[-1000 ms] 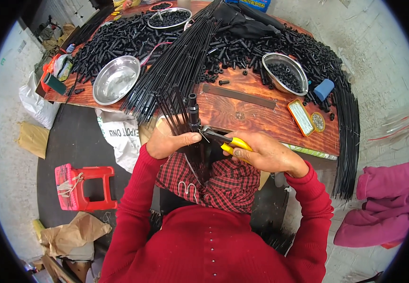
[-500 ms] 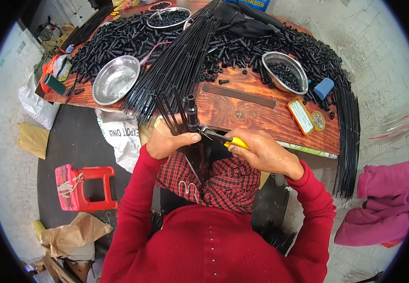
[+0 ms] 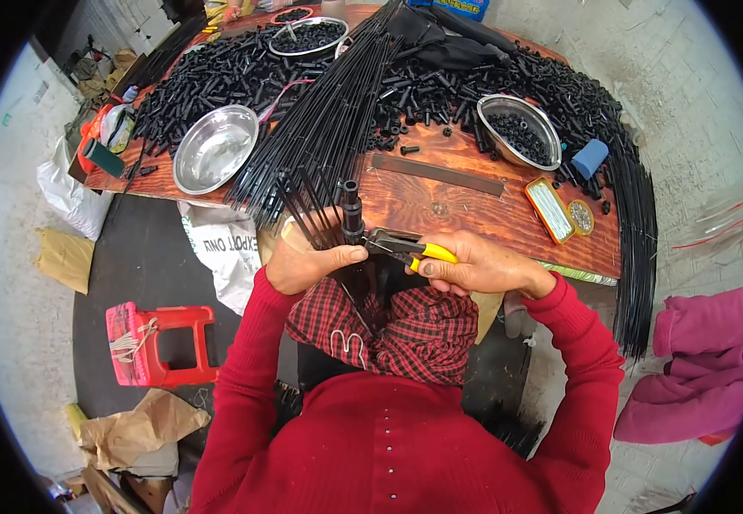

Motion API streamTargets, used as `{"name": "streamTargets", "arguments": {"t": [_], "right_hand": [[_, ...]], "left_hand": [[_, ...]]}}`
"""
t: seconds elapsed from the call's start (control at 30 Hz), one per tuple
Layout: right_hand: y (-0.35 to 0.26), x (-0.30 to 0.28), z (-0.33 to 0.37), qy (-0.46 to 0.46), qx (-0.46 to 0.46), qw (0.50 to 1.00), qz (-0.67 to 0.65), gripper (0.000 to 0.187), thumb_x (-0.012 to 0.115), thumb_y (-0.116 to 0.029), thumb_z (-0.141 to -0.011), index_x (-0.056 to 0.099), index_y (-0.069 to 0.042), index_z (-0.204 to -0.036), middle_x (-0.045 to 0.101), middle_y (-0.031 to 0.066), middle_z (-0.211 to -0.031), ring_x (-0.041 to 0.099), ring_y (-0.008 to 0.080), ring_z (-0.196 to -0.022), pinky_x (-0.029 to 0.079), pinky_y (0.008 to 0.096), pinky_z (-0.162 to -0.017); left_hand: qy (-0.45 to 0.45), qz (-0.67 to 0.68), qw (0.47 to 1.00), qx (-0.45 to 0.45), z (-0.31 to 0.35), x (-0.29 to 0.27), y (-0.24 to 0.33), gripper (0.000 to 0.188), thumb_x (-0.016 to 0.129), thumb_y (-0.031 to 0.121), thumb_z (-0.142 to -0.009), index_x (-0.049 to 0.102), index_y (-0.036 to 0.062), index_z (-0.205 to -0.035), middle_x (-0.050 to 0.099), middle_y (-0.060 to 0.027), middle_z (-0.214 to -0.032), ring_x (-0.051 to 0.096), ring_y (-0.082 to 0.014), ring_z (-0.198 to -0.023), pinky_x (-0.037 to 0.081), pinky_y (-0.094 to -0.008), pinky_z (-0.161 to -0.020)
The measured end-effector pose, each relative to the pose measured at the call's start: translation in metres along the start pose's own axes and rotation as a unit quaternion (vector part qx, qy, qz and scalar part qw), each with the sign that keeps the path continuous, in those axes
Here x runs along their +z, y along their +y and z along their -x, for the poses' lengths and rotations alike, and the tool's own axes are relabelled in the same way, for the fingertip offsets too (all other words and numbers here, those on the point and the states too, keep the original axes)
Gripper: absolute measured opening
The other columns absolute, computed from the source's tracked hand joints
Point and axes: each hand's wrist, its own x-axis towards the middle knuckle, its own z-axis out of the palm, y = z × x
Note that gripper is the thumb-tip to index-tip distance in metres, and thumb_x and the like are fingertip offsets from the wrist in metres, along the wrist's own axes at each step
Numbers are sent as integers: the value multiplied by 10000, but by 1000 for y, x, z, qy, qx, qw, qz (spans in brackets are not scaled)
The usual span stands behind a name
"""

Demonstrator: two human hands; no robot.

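Observation:
In front of my lap, my left hand (image 3: pixel 311 257) is closed round a bundle of thin black umbrella ribs (image 3: pixel 301 210) and an upright, stepped black plastic tube (image 3: pixel 352 210). My thumb presses at the tube's lower collar. My right hand (image 3: pixel 474 261) grips pliers (image 3: pixel 433 251) with yellow handles and dark jaws. The jaw tips meet the tube's collar beside my left thumb; whether they pinch a wire there is too small to tell. Below, the ribs run down against a red-and-black checked cloth (image 3: pixel 423 334) over my lap.
The wooden table (image 3: pixel 449 214) bears heaps of black plastic tubes (image 3: pixel 209 81), a long rib bundle (image 3: pixel 324 120), a metal bowl (image 3: pixel 215 150), a bowl of small black parts (image 3: pixel 519 133), a flat metal bar (image 3: pixel 436 174) and a tin (image 3: pixel 549 210). A red stool (image 3: pixel 161 343) stands left.
The pliers have turned a little at the tube and their yellow handles now show farther apart. My left hand keeps its hold. The whole view has shifted slightly.

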Motion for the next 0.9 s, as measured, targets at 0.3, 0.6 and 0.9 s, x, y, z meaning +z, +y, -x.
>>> {"name": "streamTargets", "arguments": {"t": [0.3,0.6,0.9], "right_hand": [[18,25,-4,77,-66,994,46,153,481,-184,-988,537,-49,-1032,541,-13,-675,519,62,-546,438,219,-496],[7,23,2,72,-53,995,54,209,507,-227,-983,548,-32,-1047,523,-14,-653,483,52,-505,408,225,-471],[18,33,12,-175,142,846,-483,416,571,-370,-941,498,18,-1071,511,41,-593,456,86,-398,372,223,-360]], "left_hand": [[-23,7,1000,12,1,-9,2,277,693,21,-811,608,-13,-1072,628,-50,-993,588,-125,-924,474,-268,-842],[-5,-27,1000,10,7,-7,-1,281,676,-13,-800,606,-21,-1071,632,-58,-976,594,-132,-906,480,-271,-830],[-45,-5,999,-17,4,-7,4,312,741,43,-716,630,0,-1004,602,-72,-992,566,-157,-926,443,-300,-846]]}}
